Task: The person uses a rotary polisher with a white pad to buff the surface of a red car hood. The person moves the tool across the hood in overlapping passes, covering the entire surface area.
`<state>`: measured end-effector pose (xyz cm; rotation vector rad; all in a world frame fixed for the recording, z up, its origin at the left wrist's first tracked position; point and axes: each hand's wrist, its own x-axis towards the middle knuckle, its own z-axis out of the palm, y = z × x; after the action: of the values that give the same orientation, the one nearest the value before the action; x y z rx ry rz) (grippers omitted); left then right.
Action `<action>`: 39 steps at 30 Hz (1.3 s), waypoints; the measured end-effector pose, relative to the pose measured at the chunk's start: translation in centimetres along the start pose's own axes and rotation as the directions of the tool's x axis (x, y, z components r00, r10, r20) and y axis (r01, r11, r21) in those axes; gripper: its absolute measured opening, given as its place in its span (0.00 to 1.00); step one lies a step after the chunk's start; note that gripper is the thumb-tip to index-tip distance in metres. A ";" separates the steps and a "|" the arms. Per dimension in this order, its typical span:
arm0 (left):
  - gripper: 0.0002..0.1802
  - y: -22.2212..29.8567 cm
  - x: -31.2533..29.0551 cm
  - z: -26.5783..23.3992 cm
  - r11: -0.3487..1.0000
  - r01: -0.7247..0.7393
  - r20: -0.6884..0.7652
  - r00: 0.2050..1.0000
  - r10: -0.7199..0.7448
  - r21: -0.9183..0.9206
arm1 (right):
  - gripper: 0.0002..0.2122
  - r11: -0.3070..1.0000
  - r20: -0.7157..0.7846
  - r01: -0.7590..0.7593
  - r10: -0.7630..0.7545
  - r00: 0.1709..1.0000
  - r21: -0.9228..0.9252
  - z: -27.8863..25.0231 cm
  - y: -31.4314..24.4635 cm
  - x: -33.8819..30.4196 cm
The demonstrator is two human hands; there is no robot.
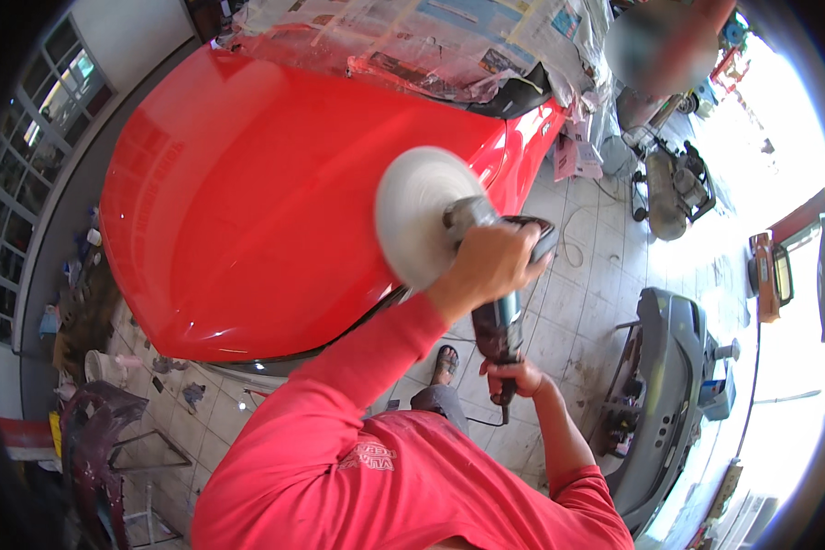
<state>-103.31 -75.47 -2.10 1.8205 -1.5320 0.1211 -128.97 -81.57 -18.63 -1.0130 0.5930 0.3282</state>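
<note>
Though apart, left hand (489, 263) and right hand (521, 375) fist-tight around polisher (498, 328).

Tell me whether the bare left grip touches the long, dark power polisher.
Touching. The head view shows the left grip closed over the polisher near its round white pad.

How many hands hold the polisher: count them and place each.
2: the left hand grips the polisher near its white pad; the right hand holds the polisher's rear end.
</note>
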 end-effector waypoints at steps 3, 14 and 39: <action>0.24 2.4 -9.4 -4.0 0.995 -0.059 -0.065 0.996 0.064 0.081 | 0.13 0.981 0.002 -0.028 0.029 1.000 -0.194 3.9 6.3 -1.0; 0.24 2.9 -11.5 -4.6 0.992 -0.120 0.032 0.992 0.119 0.041 | 0.20 0.995 0.025 0.018 -0.016 1.000 -0.097 7.9 9.4 -1.0; 0.18 -4.2 -10.0 -15.3 0.935 0.161 -0.432 0.853 -0.293 -0.315 | 0.23 0.616 -0.124 -0.037 -0.099 0.987 -0.787 13.5 -13.6 -6.6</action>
<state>-96.71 -58.35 1.87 1.5907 -0.9291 0.2162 -123.03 -76.64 0.10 -1.9338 0.5721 0.5036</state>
